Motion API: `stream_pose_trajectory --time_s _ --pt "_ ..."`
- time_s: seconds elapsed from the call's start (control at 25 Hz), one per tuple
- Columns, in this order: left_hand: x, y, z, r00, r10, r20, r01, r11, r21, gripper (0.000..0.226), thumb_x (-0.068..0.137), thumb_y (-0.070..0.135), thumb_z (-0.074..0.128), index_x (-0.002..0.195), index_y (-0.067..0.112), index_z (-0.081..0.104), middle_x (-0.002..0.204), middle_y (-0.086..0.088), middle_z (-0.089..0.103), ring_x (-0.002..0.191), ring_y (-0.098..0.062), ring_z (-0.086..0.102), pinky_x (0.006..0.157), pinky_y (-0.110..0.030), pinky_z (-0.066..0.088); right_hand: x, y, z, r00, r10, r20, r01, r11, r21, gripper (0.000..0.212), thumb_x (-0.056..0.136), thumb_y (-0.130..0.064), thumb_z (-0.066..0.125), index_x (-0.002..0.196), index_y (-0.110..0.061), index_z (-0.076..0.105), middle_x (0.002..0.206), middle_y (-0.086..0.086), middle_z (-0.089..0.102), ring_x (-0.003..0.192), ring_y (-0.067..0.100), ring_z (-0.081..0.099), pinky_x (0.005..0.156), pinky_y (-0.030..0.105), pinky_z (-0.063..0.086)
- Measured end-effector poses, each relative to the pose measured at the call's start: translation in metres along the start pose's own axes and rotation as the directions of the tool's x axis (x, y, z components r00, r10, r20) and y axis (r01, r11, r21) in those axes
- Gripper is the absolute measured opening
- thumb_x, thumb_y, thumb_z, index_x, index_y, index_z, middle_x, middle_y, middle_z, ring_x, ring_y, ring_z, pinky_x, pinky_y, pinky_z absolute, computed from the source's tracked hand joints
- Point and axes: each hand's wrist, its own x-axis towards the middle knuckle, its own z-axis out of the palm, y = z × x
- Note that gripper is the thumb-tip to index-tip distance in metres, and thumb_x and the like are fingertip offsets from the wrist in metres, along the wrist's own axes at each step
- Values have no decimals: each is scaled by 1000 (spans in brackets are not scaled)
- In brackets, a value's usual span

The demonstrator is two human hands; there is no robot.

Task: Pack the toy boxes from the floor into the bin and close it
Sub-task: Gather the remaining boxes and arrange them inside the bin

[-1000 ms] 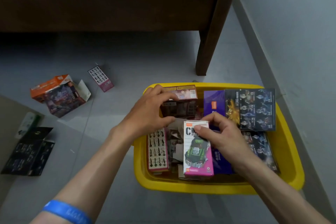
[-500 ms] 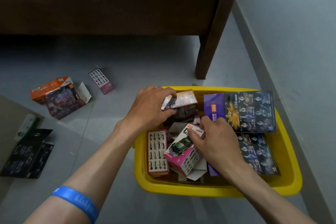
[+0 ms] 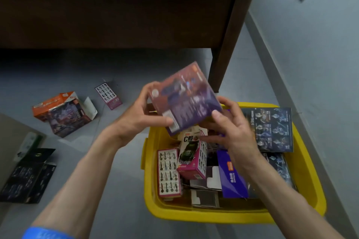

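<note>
A yellow bin [image 3: 303,196] sits on the floor at the lower right, holding several toy boxes. Above its far-left corner I hold a purple-and-red toy box [image 3: 184,99], tilted, between my left hand [image 3: 139,116] and my right hand [image 3: 231,132]. Below it a pink box with a car picture [image 3: 192,155] stands tilted among the others. An orange-topped open box [image 3: 64,114] and a small pink box [image 3: 108,96] lie on the floor to the left. A black flat pack [image 3: 27,176] lies at the far left.
A dark wooden bed frame [image 3: 116,17] with a leg [image 3: 227,48] stands behind the bin. The wall and its skirting [image 3: 291,91] run along the right. A brown cardboard sheet [image 3: 11,136] lies at the left edge.
My left hand has lifted the purple-and-red box up out of the bin, and my right hand has let go of the pink car box and joined it on the lifted box.
</note>
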Motion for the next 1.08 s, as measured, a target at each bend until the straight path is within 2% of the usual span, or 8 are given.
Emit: stream_pose_trajectory --time_s 0.2,0.32,0.4,0.48,0.56,0.68,0.88,1.08 --pt "1 -5 5 999 36 -20 -32 989 147 50 61 40 86 99 29 56 110 3 72 105 -23 68 76 -40 60 4 -10 -9 997 -80 10 80 956 -282 44 78 -57 73 113 -32 61 107 -11 67 100 19 69 68 29 60" --pt "5 -8 10 965 104 -243 -72 988 137 59 61 48 85 111 35 58 115 6 68 107 -18 66 84 -42 58 8 -14 -18 975 -203 92 219 791 -571 46 78 -51 72 116 -34 53 116 -11 60 102 13 65 69 30 61" --pt "6 -7 22 897 122 -425 0 961 277 48 67 57 78 105 34 59 107 8 67 95 -14 67 79 -42 59 16 -28 -33 954 -299 8 260 818 -513 40 77 -49 72 110 -34 53 118 -6 58 101 12 65 61 25 60" --pt "7 -15 43 957 67 -282 160 690 706 50 68 70 69 101 34 61 100 10 68 85 -10 63 73 -40 57 25 -42 -49 946 -324 -14 277 828 -487 38 77 -43 74 108 -31 55 120 -3 59 105 11 65 58 26 60" --pt "1 -28 77 977 -211 23 74 437 896 72 65 72 71 124 37 49 116 5 66 93 -16 62 77 -38 56 34 -44 -58 954 -285 93 278 725 -630 38 80 -34 77 110 -26 55 122 0 57 113 16 60 64 34 63" --pt "-3 -32 96 931 -308 193 -22 483 876 81 67 43 83 127 50 29 133 2 57 107 -24 58 82 -40 52 43 -34 -50 916 -245 318 401 526 -750 36 82 -22 76 110 -26 55 120 -5 54 113 12 53 78 33 59" --pt "6 -4 71 836 -418 354 -34 605 796 64 77 39 79 129 55 45 130 16 56 99 -4 60 70 -18 55 67 -18 -31 887 -61 458 455 289 -842 33 81 -28 76 104 -35 54 108 -15 53 99 7 54 74 20 44" --pt "9 -1 57 984 167 62 -158 654 740 18 83 45 71 94 31 73 90 17 71 80 0 65 63 -17 51 63 -1 -13 878 10 479 477 76 -875 29 87 -44 66 114 -32 66 124 -8 62 114 19 53 93 37 44"
